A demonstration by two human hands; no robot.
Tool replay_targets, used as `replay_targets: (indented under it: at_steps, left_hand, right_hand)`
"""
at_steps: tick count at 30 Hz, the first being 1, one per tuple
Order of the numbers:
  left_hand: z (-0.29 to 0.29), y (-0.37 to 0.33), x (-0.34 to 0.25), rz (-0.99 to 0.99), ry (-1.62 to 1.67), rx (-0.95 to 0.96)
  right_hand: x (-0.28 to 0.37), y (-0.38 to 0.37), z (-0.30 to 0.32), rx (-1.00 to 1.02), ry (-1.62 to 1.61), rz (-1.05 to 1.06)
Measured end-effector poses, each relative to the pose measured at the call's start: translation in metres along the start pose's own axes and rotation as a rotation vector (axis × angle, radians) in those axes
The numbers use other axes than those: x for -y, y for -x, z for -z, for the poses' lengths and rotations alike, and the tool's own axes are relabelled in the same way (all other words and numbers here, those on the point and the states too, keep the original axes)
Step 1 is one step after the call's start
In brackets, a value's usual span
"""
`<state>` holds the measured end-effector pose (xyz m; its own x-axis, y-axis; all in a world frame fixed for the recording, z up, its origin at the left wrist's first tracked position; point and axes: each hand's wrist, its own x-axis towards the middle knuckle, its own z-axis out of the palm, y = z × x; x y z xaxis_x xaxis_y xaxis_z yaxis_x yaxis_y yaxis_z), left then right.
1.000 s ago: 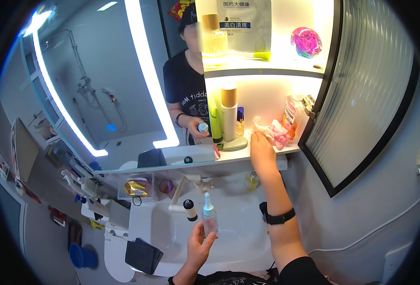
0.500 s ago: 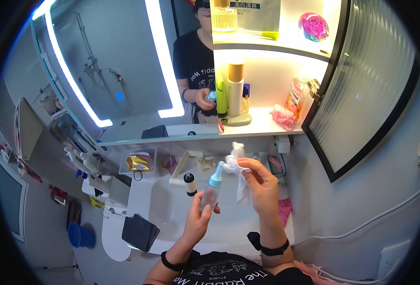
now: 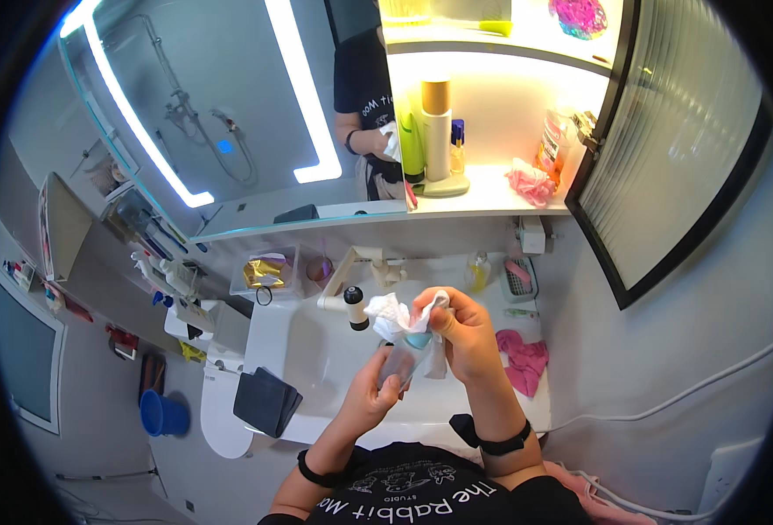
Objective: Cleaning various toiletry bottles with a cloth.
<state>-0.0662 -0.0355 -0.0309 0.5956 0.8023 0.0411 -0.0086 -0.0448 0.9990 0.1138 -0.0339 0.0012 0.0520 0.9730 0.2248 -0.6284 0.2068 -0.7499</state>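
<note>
Over the white sink [image 3: 312, 394], my left hand [image 3: 370, 399] is closed around a small clear bottle [image 3: 398, 366] with a light blue collar. My right hand [image 3: 467, 337] pinches a white cloth or tissue [image 3: 390, 313]. The cloth is draped around the bottle's top, hiding its nozzle, and one end hangs down beside the bottle. The bottle is tilted with its top away from me.
Behind the sink stand a cream faucet [image 3: 351, 262], a yellowish bottle [image 3: 478, 271] and a soap tray [image 3: 519, 280]. A pink cloth [image 3: 524, 360] lies on the right rim. Above, the lit cabinet's glass door [image 3: 675, 157] hangs open. Dark folded cloth [image 3: 265, 402] rests at the left.
My right hand has brought the white cloth down onto the bottle's top, covering the nozzle that showed before. The whole view has shifted slightly downward.
</note>
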Motion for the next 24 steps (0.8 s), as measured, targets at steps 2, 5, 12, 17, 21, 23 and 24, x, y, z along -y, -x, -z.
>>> replay_targets:
  at_steps: [2,5,12,17,21,23,24]
  left_hand:
    - [-0.004,0.002,-0.002,0.029,0.104,0.057]
    - [-0.004,0.002,0.003,0.068,0.242,0.121]
    - [-0.006,-0.004,-0.013,-0.021,-0.032,-0.099]
    - [-0.010,-0.011,-0.013,-0.045,0.141,-0.061]
    - [-0.005,-0.015,-0.015,0.007,0.235,-0.135]
    - [0.000,-0.017,-0.017,0.020,0.302,-0.067]
    - [0.002,-0.016,-0.018,0.030,0.365,-0.004]
  right_hand:
    - [0.000,0.002,0.001,0.014,-0.028,-0.016]
    - [0.003,0.001,0.000,-0.095,0.268,0.100]
    - [0.018,0.000,0.004,-0.578,1.310,0.850]
    - [0.003,0.013,-0.014,-0.127,1.297,0.907]
    - [-0.013,0.020,-0.019,-0.051,1.392,0.902]
    - [-0.009,0.018,-0.017,-0.031,1.359,0.926]
    - [-0.007,0.018,-0.016,-0.007,1.319,0.952]
